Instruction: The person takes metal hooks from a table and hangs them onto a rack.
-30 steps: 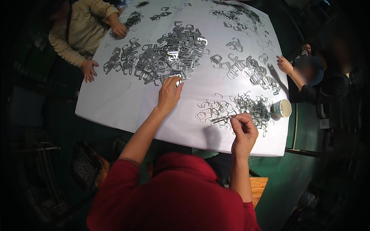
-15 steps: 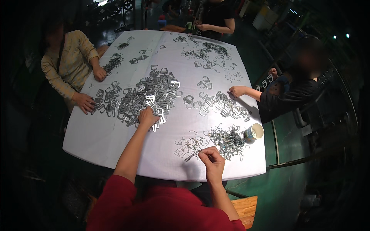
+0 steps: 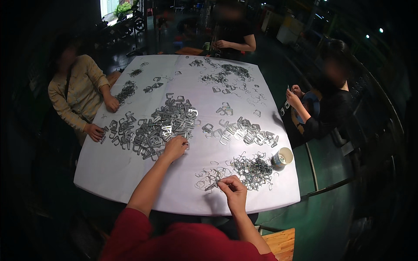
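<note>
My left hand is closed at the near right edge of a big heap of flat grey metal buckles. A dark bit shows by its fingertips, but what it grips is mostly hidden. Lower right, my right hand pinches a small metal piece between thumb and forefinger, just above the tabletop. Beneath it lie thin bent wire hooks, loosely spread. Right beside them is a denser pile of similar hooks.
A paper cup stands near the white table's right edge. More buckles lie beyond it. Co-workers sit left, right and at the far side. A wooden stool is at lower right.
My left hand has come off the heap's top to its near right edge. My right hand stays pinched. The right-hand co-worker's hand has left the table. The whole view has shifted.
</note>
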The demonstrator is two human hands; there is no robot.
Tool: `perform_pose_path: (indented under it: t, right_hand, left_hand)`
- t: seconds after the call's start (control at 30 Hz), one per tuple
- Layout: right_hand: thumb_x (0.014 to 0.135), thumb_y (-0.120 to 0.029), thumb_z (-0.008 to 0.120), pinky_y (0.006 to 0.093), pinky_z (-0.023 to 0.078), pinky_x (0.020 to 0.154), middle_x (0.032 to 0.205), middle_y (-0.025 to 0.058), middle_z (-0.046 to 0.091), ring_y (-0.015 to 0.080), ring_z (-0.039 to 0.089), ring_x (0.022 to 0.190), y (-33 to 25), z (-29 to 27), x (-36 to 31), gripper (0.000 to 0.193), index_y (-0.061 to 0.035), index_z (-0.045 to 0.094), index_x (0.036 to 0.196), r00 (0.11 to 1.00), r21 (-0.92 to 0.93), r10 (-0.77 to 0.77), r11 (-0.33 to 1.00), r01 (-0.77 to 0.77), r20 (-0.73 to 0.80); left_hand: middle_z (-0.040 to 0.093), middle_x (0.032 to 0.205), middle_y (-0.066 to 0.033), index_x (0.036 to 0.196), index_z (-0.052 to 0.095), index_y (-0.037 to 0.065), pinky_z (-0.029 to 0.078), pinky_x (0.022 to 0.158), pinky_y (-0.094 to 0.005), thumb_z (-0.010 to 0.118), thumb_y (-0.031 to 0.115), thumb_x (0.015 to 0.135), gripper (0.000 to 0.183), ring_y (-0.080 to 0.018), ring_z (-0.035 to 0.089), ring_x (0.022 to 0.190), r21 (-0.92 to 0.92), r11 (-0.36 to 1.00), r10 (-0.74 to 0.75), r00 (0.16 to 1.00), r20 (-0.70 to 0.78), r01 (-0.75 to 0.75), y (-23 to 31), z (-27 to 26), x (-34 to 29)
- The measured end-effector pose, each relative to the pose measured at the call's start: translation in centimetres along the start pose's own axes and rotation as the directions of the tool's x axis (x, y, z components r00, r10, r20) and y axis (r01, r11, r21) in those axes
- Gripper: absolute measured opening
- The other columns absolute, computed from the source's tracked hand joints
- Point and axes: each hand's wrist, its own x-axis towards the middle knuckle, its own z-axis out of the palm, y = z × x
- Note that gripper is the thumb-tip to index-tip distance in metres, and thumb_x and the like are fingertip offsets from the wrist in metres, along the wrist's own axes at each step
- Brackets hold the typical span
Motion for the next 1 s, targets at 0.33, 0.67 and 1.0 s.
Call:
perform_pose_path:
  t: [0.33,0.67,1.0]
  right_hand:
    - [0.078,-0.009,0.069,0.0230,0.043,0.063,0.079,0.0023,0.059,0.0099,0.055,0.071,-0.5,0.2,-0.3,0.007,-0.0030,0.067,0.082,1.000,-0.078,0.012,0.997,-0.011,0.013]
    - [0.078,-0.012,0.070,0.0231,0.039,0.059,0.076,0.0018,0.059,0.0098,0.054,0.069,0.2,0.6,1.6,0.009,-0.0046,0.068,0.083,0.999,-0.140,-0.027,0.990,0.021,-0.041]
    - [0.078,-0.011,0.070,0.0233,0.042,0.063,0.080,0.0030,0.060,0.0109,0.054,0.070,1.1,-0.1,3.0,0.013,-0.0035,0.068,0.087,1.000,-0.161,0.002,0.987,-0.004,-0.009]
  left_hand:
    - [0.061,0.089,-0.0165,0.094,0.066,0.003,0.047,0.078,-0.0396,0.061,0.015,0.077,0.021,-0.0318,0.059,0.087,0.048,0.987,0.146,0.986,0.078,-0.150,0.2,-1.0,0.7]
    - [0.065,0.082,-0.0047,0.093,0.065,-0.001,0.051,0.060,-0.0230,0.067,0.007,0.079,0.016,-0.0087,0.061,0.070,-0.651,0.759,0.079,0.995,0.057,-0.023,13.1,-5.7,-5.5]
    - [0.066,0.082,-0.0055,0.090,0.069,0.001,0.050,0.070,-0.0241,0.065,0.003,0.079,0.012,-0.0113,0.063,0.076,-0.599,0.782,0.208,0.978,-0.007,-0.171,15.2,-6.7,-6.9]
